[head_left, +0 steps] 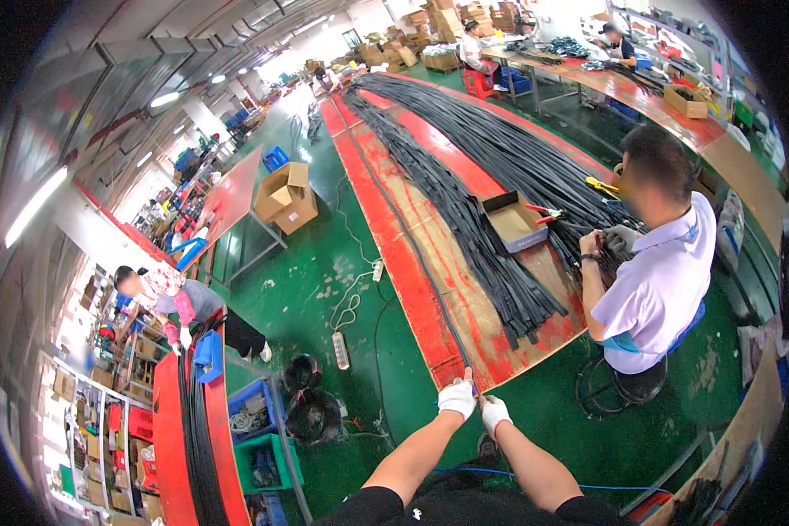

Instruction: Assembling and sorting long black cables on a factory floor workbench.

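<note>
Both my hands wear white gloves and meet at the near end of a long red-topped table (390,276). A thin black cable-like strip (451,331) runs along the table's left side down to them. My left hand (457,398) is closed around its near end, thumb side up. Close beside it, my right hand (494,413) is closed, fingertips toward the left hand; what it pinches is too small to make out. Up the table from my hands lies a flat bundle of black strips (508,285), with a wider black bundle (491,140) to its right.
An open cardboard box (515,223) with red-handled pliers (545,213) sits on the bundles. A co-worker (657,263) sits at the table's right side. Another person (180,302) works at a red table on the left. A power strip (340,351) and cords lie on the green floor.
</note>
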Available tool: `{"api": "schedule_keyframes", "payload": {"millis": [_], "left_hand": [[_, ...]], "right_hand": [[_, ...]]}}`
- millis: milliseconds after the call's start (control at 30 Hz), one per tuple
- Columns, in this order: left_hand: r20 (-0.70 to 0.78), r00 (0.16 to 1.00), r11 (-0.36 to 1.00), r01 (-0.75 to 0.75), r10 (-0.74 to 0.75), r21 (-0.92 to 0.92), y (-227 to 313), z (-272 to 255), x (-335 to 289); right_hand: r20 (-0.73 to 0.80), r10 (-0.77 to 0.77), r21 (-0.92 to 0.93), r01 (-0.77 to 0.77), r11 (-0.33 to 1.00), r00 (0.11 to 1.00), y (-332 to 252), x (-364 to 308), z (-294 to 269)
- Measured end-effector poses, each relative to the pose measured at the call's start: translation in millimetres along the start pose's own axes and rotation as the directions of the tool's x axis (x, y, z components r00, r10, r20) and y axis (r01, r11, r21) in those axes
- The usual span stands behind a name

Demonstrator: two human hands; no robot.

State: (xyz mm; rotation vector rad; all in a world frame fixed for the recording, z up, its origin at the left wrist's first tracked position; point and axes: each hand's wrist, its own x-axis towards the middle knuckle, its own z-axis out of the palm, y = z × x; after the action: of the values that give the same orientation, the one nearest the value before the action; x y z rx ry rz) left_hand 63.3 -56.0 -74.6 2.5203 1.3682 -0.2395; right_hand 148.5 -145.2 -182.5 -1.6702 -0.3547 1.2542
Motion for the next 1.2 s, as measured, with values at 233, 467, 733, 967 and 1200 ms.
{"api": "schedule_keyframes", "payload": {"millis": [233, 467, 733, 967, 1200], "left_hand": [[0.009, 0.999, 0.999, 0.042, -0.042, 0.011, -21.2, 13.6, 0.4], [0.033, 0.998, 0.999, 0.048, -0.047, -0.019, -9.1, 10.1, -4.8], [0.073, 0.994, 0.995, 0.084, -0.079, -0.062, -15.3, 11.5, -9.1], [0.034, 0.998, 0.995, 0.064, -0.061, -0.083, -4.6, 7.1, -5.2], [0.048, 0.997, 0.995, 0.066, -0.062, -0.068, -4.1, 8.1, -6.1]], "right_hand": [[0.126, 0.162, 0.082, -0.173, 0.982, 0.979, 1.3, -65.1, -4.5], [0.145, 0.154, 0.020, -0.159, 0.987, 0.977, -2.1, -53.8, -29.6], [0.168, 0.222, -0.052, -0.216, 0.975, 0.961, -12.1, -73.4, -26.5], [0.163, 0.111, -0.088, -0.098, 0.991, 0.980, 4.6, -55.1, -33.4], [0.174, 0.137, -0.128, -0.116, 0.985, 0.975, -12.0, -62.1, -33.3]]}}
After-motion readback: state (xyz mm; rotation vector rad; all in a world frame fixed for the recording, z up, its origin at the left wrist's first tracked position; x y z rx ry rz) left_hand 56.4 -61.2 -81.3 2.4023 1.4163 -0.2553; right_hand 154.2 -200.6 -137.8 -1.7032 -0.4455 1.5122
